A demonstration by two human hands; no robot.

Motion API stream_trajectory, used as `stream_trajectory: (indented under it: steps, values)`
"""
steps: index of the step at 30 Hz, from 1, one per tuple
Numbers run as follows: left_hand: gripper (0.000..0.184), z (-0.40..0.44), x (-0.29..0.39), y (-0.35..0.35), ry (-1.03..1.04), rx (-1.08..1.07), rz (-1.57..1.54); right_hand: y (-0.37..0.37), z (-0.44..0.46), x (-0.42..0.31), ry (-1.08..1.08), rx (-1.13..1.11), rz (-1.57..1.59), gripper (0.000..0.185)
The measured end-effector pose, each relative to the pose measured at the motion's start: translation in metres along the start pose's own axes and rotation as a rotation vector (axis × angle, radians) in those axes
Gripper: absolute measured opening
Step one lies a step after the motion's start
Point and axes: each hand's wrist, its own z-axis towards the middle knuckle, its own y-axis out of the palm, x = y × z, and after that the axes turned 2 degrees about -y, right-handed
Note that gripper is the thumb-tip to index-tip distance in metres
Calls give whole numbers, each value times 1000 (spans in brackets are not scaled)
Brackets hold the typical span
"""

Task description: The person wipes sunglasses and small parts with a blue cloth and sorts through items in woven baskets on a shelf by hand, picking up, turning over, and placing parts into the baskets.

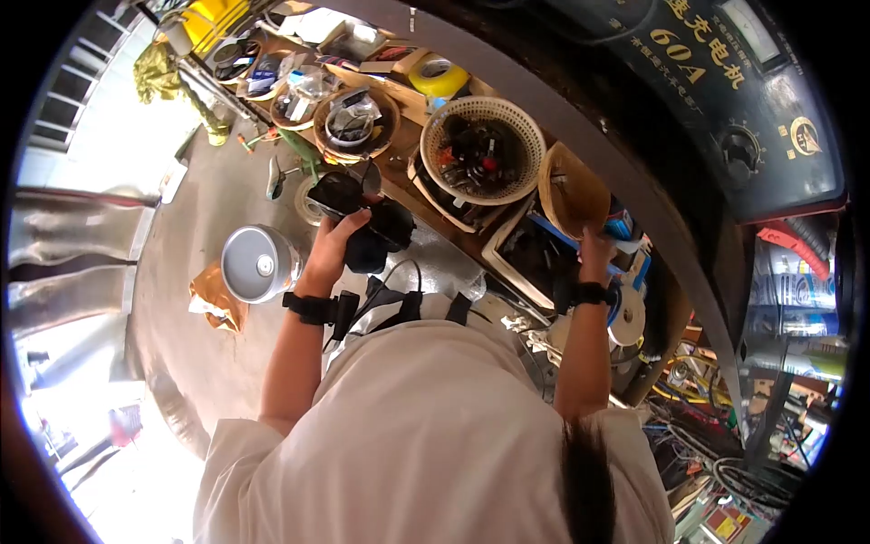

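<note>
Black objects, whose exact kind I cannot make out, are held in my left hand, its fingers wrapped round them. On the right, my right hand grips the near rim of a tan round basket, which is tilted. Left of that basket sits a cream perforated basket with dark small parts and a red piece inside. Below the two baskets is a light-rimmed bin with dark contents. Both wrists wear black straps.
Round baskets with bagged parts and a yellow tape roll line the shelf. A grey-lidded bucket stands on the floor at left, beside a brown paper bag. A large dark charger overhangs the upper right.
</note>
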Motion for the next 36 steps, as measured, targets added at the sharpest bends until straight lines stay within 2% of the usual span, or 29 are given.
stream_trajectory:
  steps: [4, 6, 8, 10, 13, 15, 16, 18, 19, 22, 23, 26, 28, 31, 34, 36]
  values:
    - [32, 4, 9, 3, -46, -224, 81, 23, -59, -51, -511, 172, -236, 47]
    - [33, 3, 19, 11, -59, -374, 154, 44, -84, -72, -539, -295, -122, 46]
    - [35, 8, 20, 21, -68, -506, 219, 80, -111, -88, -481, -717, 266, 42]
    - [36, 12, 24, 33, -90, -639, 242, 101, -134, -101, -200, -1021, 597, 46]
    - [39, 10, 29, 46, -160, -603, 294, 106, -153, -121, 27, -1196, 747, 43]
    - [40, 6, 23, 42, -183, -478, 314, 102, -158, -125, -116, -1159, 568, 41]
    - [40, 10, 18, 37, -168, -515, 303, 101, -159, -125, -188, -1134, 478, 40]
    - [40, 18, 9, 32, -142, -593, 271, 100, -161, -122, -160, -1116, 566, 38]
    - [38, 15, 3, 31, -113, -485, 283, 100, -159, -122, -151, -1106, 606, 37]
    - [38, 12, 10, 32, -141, -535, 173, 88, -148, -118, 13, -972, 752, 34]
    - [37, 15, 2, 24, -127, -471, 173, 81, -141, -118, 35, -887, 717, 33]
    - [34, 10, 2, 15, -121, -329, 189, 45, -105, -121, -118, -657, 539, 35]
    - [33, 12, -3, 5, -123, -336, 182, 21, -59, -106, -213, -428, 114, 41]
    - [32, 5, -1, 4, -133, -302, 194, 19, 20, -61, -707, -223, -191, 34]
    - [32, 1, -5, 3, -104, -316, 183, 29, 26, -66, -997, -81, -629, 36]
    - [32, -3, -6, 3, -108, -308, 194, 37, 23, -62, -883, -181, -680, 47]
